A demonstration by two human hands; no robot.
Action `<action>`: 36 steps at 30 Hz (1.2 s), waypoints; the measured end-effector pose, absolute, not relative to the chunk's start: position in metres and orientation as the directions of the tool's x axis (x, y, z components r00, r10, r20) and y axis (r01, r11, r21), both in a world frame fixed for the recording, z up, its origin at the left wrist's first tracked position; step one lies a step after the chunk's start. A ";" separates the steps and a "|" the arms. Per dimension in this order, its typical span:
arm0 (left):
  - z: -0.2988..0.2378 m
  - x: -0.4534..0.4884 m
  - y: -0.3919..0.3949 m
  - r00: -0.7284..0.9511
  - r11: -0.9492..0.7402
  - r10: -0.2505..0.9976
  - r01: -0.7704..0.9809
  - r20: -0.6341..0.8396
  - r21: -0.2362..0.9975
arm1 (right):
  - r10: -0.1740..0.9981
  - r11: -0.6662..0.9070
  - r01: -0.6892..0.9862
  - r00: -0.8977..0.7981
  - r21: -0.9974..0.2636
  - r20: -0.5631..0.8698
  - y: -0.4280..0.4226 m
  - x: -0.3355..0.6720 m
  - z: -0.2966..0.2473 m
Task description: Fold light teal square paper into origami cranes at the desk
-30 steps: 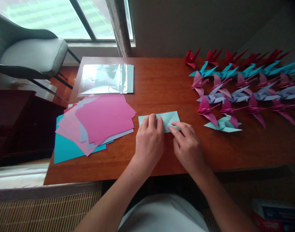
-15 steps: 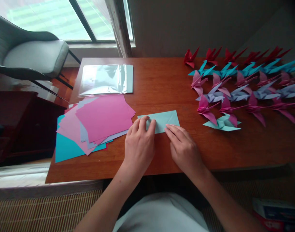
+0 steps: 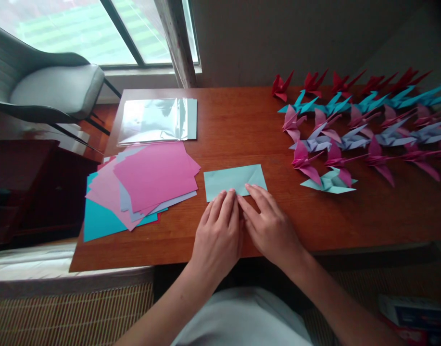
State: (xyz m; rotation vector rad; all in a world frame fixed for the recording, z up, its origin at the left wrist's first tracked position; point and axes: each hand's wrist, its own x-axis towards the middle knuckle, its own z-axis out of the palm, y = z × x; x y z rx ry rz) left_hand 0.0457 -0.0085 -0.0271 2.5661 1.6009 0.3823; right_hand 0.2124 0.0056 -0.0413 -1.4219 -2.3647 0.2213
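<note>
A light mint-green sheet of origami paper point(image 3: 229, 179), folded into a rectangle, lies flat on the table in front of me. A diagonal crease shows near its right end. My left hand point(image 3: 218, 230) has its fingers pressed together at the middle of the paper's near edge, its thumb hidden. Close beside it, my right hand point(image 3: 269, 218) grips the same edge, its index and middle fingertips on top of the paper. The two hands almost touch at the fingertips.
Left on the wooden table point(image 3: 234, 125) is a fanned pile of coloured paper point(image 3: 155, 175), with a clear packet of mint sheets point(image 3: 155, 120) behind it. Rows of folded cranes point(image 3: 335, 142) fill the right side; a mint crane point(image 3: 330, 181) sits nearest. A chair point(image 3: 57, 86) stands by the window.
My left hand has slid back and right from the paper's top to its near edge, beside my right hand. More of the paper's left part shows. My right hand has shifted slightly.
</note>
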 end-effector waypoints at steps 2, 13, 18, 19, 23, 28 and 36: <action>-0.029 0.050 -0.012 0.402 -0.424 0.905 0.875 0.140 0.231 | 0.876 0.480 0.823 -0.426 -0.305 0.227 0.005 0.212 -0.040; -0.026 0.039 -0.015 0.371 -0.388 0.921 0.899 0.116 0.206 | 0.913 0.371 0.904 -0.314 -0.213 0.259 -0.002 0.235 -0.044; -0.026 0.037 -0.015 0.390 -0.403 0.915 0.896 0.102 0.185 | 0.916 0.350 0.918 -0.294 -0.184 0.275 -0.006 0.234 -0.046; -0.025 0.035 -0.015 0.396 -0.408 0.913 0.896 0.099 0.178 | 0.917 0.346 0.920 -0.291 -0.182 0.275 -0.006 0.233 -0.046; -0.022 0.023 -0.018 0.376 -0.387 0.921 0.910 0.098 0.147 | 0.917 0.343 0.919 -0.283 -0.194 0.281 -0.006 0.231 -0.046; -0.024 0.012 -0.023 0.350 -0.364 0.929 0.923 0.122 0.126 | 0.919 0.334 0.916 -0.264 -0.221 0.294 -0.004 0.231 -0.045; -0.032 0.009 -0.023 0.353 -0.366 0.930 0.918 0.104 0.153 | 0.941 0.253 0.914 -0.156 -0.318 0.300 0.022 0.229 -0.039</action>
